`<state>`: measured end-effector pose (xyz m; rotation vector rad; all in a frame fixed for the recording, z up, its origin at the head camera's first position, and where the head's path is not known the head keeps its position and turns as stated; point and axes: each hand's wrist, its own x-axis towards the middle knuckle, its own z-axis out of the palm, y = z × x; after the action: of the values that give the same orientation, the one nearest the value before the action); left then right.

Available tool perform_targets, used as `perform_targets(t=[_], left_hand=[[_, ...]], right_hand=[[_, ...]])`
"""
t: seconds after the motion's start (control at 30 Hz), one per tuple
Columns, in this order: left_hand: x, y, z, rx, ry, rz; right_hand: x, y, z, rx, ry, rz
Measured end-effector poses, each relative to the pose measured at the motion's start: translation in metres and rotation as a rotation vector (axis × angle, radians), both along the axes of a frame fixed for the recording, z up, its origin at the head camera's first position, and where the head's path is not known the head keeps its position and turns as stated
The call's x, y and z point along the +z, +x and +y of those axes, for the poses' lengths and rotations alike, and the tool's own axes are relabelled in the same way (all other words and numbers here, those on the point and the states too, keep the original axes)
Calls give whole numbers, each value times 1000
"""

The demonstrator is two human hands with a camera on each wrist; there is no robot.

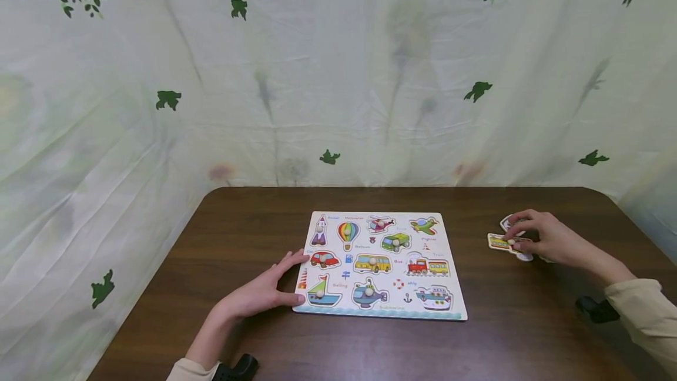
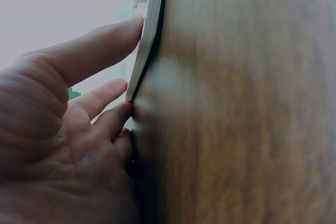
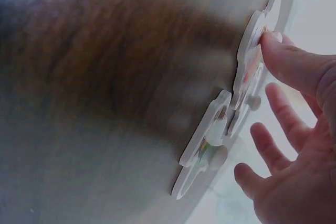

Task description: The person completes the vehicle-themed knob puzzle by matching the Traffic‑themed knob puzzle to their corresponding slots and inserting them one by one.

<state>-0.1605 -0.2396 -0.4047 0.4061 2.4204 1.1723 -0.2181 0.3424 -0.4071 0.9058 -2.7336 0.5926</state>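
Observation:
A white wooden puzzle board (image 1: 365,312) with vehicle pictures lies mid-table. My left hand (image 1: 259,293) rests at its left edge, thumb and fingers spread and fairly straight. In the left wrist view the thumb (image 2: 113,43) lies against the board's side, and fingertips touch it farther along. To the right of the board, my right hand (image 1: 555,240) pinches a train puzzle piece (image 1: 497,242) with yellow carriages, at its knob. The right wrist view shows the thumb (image 3: 291,61) on a pale knob; the other fingers are spread. More puzzle pieces (image 3: 202,135) lie beside and under it.
Several pieces with round knobs, such as the red car (image 1: 325,260) and the bus (image 1: 372,263), sit in the board. The brown table (image 1: 254,222) ends in front of a pale curtain (image 1: 338,75) with leaf and bird prints.

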Motion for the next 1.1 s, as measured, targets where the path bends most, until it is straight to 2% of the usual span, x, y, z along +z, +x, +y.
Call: perform_targets(t=[0.23,0.47,0.87,1.1], left_hand=[[0,0,0,-5,2,-6],[0,0,0,2,-5,-3],[1,0,-2,-3,-7,1],[-1,-1,-2,-12,14,12]], right_hand=[[2,2,-6,-15,19,27],[5,10,-20,3,-38,37],[12,31,-56,12,-123,135],[16,41,-73,13,-178,148]])
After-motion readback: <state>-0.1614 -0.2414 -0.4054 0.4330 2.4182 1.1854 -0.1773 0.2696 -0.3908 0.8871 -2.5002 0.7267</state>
